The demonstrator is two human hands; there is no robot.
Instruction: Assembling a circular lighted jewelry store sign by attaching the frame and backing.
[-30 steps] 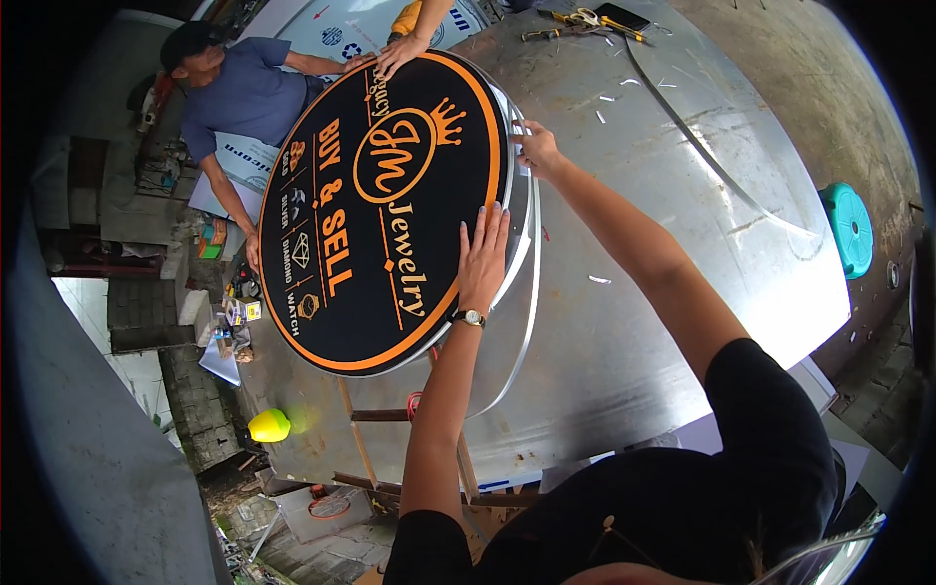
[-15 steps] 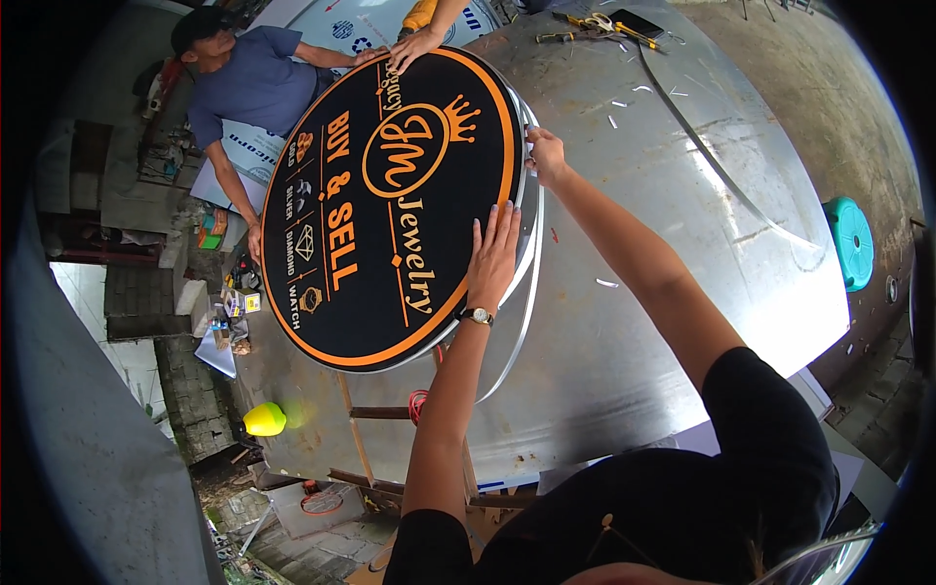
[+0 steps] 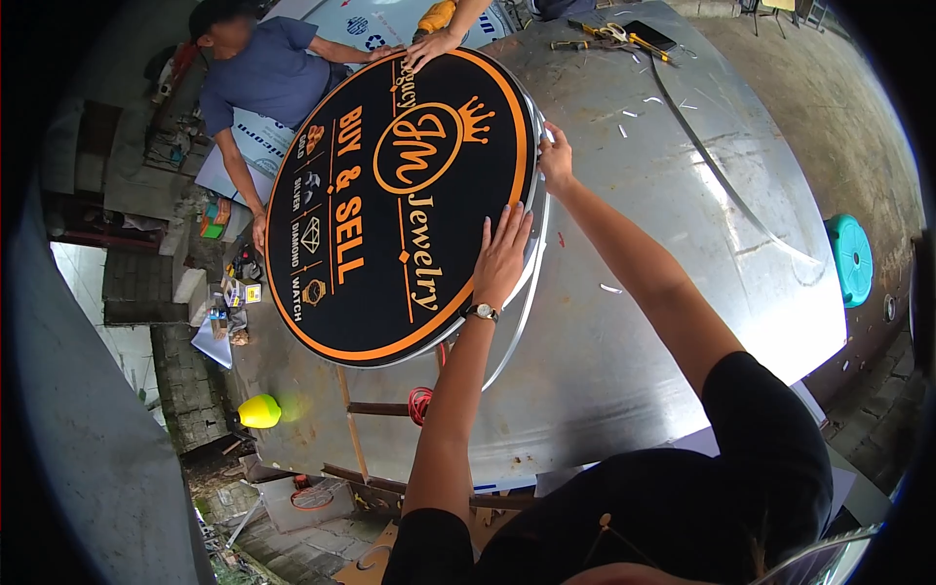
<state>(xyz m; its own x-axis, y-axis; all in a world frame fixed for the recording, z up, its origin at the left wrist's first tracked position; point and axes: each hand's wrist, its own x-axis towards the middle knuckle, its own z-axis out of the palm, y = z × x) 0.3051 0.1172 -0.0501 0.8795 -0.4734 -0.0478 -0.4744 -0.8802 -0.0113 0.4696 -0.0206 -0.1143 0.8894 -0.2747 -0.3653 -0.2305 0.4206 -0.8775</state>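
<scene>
A large round sign (image 3: pixel 375 292), black with an orange border and light lettering, rests on the metal table. My left hand (image 3: pixel 502 255), a watch on its wrist, lies flat over the sign's near right edge with fingers stretched out. Farther along the right rim, my right hand (image 3: pixel 557 161) has its fingers bent in against the sign's side; the fingertips are partly hidden. A thin white strip (image 3: pixel 515 346) curves out from under the sign beside my left wrist. A co-worker in a blue shirt (image 3: pixel 273 73) holds the sign's far left edge, and another person's hand (image 3: pixel 436 47) touches its top.
Pliers (image 3: pixel 609 31), a yellow-handled tool and a phone (image 3: pixel 645 32) lie at the table's far end. A long strip (image 3: pixel 712 161) and white scraps are on the metal table (image 3: pixel 663 380). A teal stool (image 3: pixel 850 258) stands right, a yellow-green object (image 3: pixel 259 410) left.
My right hand has moved in closer against the sign's rim. My left hand stays flat on the edge. The whole view has shifted slightly.
</scene>
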